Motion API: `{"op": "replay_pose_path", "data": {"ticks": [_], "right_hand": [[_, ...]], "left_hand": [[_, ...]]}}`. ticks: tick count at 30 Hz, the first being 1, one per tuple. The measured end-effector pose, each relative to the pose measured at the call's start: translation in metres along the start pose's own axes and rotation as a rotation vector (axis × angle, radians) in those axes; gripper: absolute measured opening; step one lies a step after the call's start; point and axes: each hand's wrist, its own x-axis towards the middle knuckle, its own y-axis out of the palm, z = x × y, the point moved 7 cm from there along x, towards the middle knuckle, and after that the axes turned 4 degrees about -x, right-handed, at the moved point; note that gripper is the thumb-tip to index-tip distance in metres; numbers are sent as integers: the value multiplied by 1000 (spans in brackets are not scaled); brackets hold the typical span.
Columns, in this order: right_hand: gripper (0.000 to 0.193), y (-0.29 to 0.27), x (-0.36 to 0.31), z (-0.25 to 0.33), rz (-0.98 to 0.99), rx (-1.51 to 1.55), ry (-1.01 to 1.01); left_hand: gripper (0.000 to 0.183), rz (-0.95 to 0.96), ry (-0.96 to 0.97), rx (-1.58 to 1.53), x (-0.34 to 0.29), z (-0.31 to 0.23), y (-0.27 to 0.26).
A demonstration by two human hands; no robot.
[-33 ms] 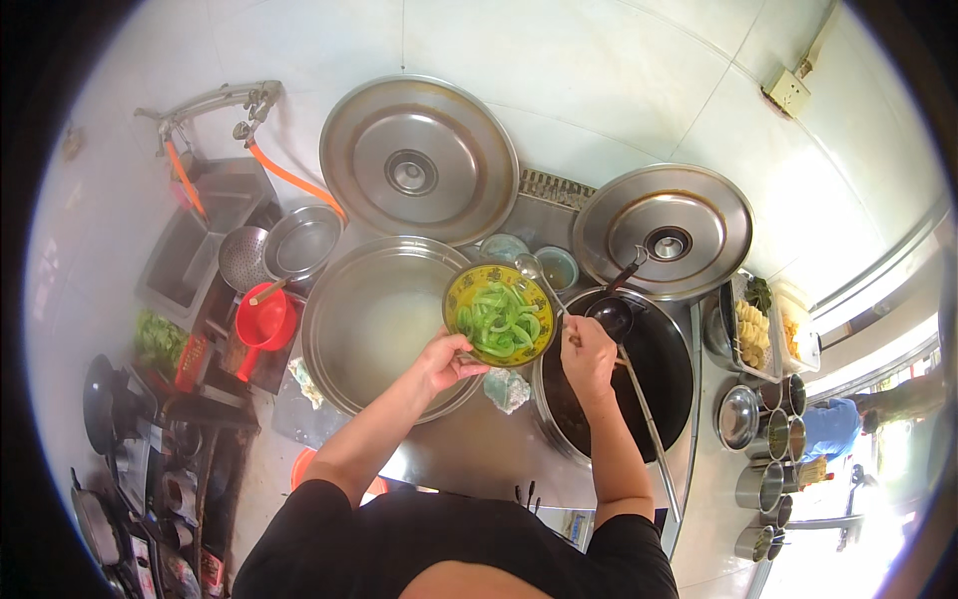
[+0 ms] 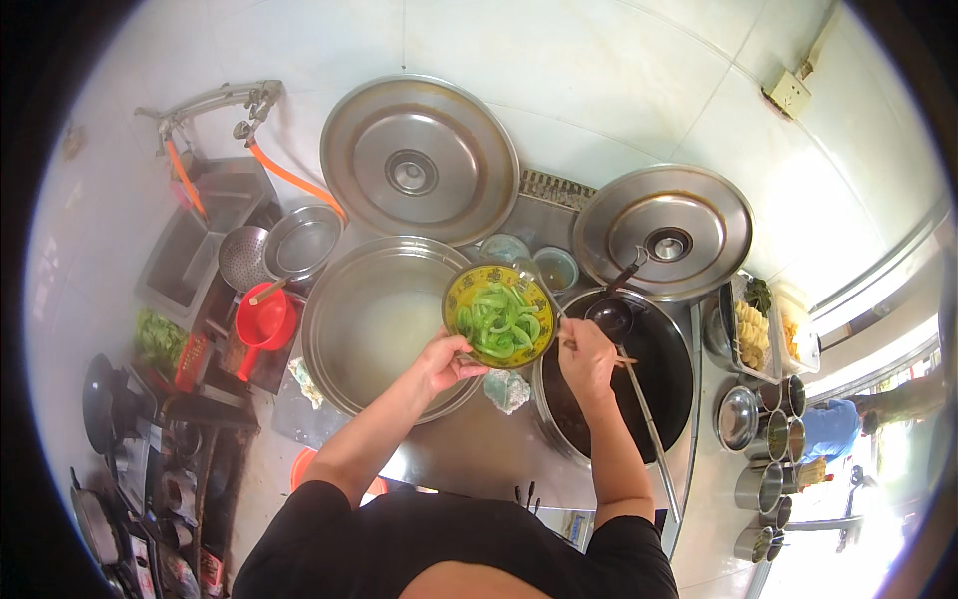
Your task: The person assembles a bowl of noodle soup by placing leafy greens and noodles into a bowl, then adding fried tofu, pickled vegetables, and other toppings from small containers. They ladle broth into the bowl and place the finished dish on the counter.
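Note:
Over the right rim of the left pot (image 2: 349, 329), my left hand (image 2: 444, 361) grips a yellow patterned bowl (image 2: 461, 290) by its near-left edge. Cut green vegetable pieces (image 2: 499, 321) lie inside it. My right hand (image 2: 587, 349) is closed around the handle of a small metal spoon (image 2: 526, 267), whose head is smeared at the bowl's far-right rim. Pale stick ends (image 2: 626, 360) poke out beside that hand, maybe chopsticks. Below my right hand stands a pot of dark liquid (image 2: 659, 349), where a black ladle (image 2: 611, 315) rests.
Two large lids (image 2: 374, 190) (image 2: 699, 200) lean on the back wall. Small bowls (image 2: 556, 268) sit between the pots. A crumpled cloth (image 2: 507, 390) lies on the counter. To the left are a red dipper (image 2: 264, 321) and a sink (image 2: 190, 260); food trays (image 2: 753, 334) and metal containers (image 2: 760, 486) stand right.
My right hand has shifted very slightly left and down with the spoon, and the spoon's head is more blurred. The bowl and my left hand have stayed nearly in place.

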Motion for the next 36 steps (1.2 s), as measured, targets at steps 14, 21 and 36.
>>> {"op": "replay_pose_path", "data": {"ticks": [14,21,36], "right_hand": [[26,73,15,-141,17,-196,444],[28,136,13,-202,444,-479,517],[33,45,1,-152,28,431,795]], "left_hand": [[61,8,121,-14,-34,-16,-33],[59,-44,103,-49,-54,-14,-46],[70,15,75,-116,-18,-10,-36]]}}
